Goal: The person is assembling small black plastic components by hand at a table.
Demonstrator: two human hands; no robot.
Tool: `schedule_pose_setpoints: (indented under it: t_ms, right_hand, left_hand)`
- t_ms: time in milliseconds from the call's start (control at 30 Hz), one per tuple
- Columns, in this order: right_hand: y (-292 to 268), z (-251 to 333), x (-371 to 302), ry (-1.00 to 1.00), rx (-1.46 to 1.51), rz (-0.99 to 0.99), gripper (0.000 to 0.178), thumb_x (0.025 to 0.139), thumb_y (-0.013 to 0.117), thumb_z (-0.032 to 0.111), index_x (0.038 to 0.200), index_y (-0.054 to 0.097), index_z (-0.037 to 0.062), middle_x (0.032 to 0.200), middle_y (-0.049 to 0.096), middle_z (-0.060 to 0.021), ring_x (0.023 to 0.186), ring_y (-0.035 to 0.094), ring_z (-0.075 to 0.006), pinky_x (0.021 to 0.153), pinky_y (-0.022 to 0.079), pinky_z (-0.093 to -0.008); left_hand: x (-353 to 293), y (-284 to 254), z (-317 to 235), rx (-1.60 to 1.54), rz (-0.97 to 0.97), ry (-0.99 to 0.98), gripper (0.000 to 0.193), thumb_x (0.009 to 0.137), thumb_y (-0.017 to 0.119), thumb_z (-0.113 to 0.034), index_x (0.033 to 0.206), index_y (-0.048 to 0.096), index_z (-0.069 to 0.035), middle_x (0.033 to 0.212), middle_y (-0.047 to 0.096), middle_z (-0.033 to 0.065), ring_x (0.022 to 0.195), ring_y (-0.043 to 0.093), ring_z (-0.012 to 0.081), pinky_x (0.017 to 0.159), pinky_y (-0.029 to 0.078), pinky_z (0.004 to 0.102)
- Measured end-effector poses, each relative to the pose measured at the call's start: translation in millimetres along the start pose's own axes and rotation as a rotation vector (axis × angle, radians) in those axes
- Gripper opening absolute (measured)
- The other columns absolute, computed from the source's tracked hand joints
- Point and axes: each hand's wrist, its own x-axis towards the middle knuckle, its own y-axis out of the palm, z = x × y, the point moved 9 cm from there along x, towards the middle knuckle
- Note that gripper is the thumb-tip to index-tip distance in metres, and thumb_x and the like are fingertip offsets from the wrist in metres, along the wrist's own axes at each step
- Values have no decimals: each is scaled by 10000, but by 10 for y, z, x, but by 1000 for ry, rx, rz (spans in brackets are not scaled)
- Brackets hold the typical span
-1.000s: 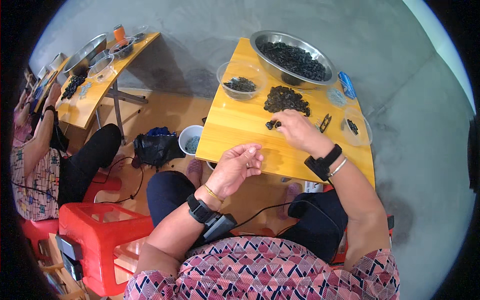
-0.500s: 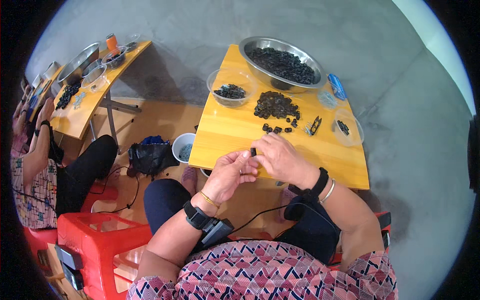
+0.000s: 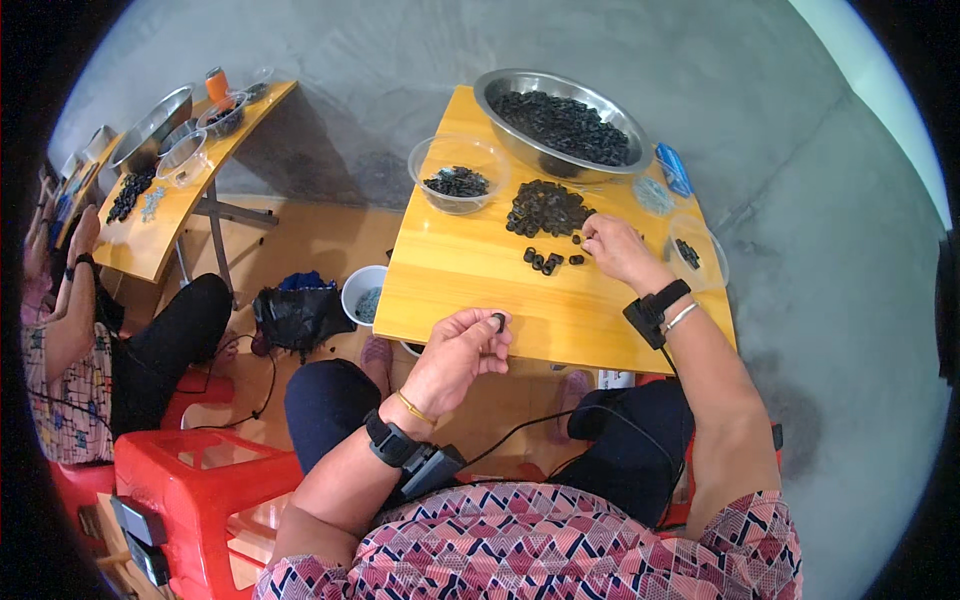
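Near the table's front edge, my left hand pinches a small black cylindrical piece between thumb and fingertips. Further out, my right hand is at the right side of a pile of small black pieces, its fingers drawn together beside a loose one. Whatever lies between those fingertips is too small to make out. A short row of black pieces sits just left of the right hand. That hand and wrist cover the spot where a pair of snips lay.
A steel basin full of black pieces stands at the table's far side. Clear plastic bowls stand left and right. A small clear heap lies by a blue packet. At left are a red stool and another person's table.
My right hand has left the left hand and moved forward and right to the pile's edge. My left hand has shifted slightly down and left, still holding the black piece.
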Motion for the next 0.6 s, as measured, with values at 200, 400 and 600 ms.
schedule_pose_setpoints:
  t_ms: [200, 400, 600]
  right_hand:
    - [197, -2, 166, -86, -58, 77, 111, 679, 598, 77, 726, 534, 0, 739, 553, -170, 775, 518, -340, 685, 416, -404]
    - [152, 100, 106, -117, -15, 73, 84, 690, 569, 53, 757, 554, 6, 709, 554, -149, 710, 530, -292, 631, 425, -342]
    - [0, 667, -453, 36, 743, 172, 157, 753, 546, 13, 909, 538, 12, 776, 485, 21, 699, 452, -39, 620, 386, -189]
  left_hand:
    - [-18, -5, -29, 25, -1, -6, 161, 859, 467, -137, 950, 539, -27, 774, 559, 28, 683, 528, 103, 578, 465, 245]
    - [-22, 54, -26, 28, 23, 7, 172, 854, 474, -107, 985, 541, -17, 778, 551, 28, 683, 525, 104, 603, 461, 238]
    - [-87, 212, -52, -22, 126, 110, 189, 852, 475, -81, 1013, 535, -2, 769, 548, 35, 666, 516, 104, 609, 463, 236]
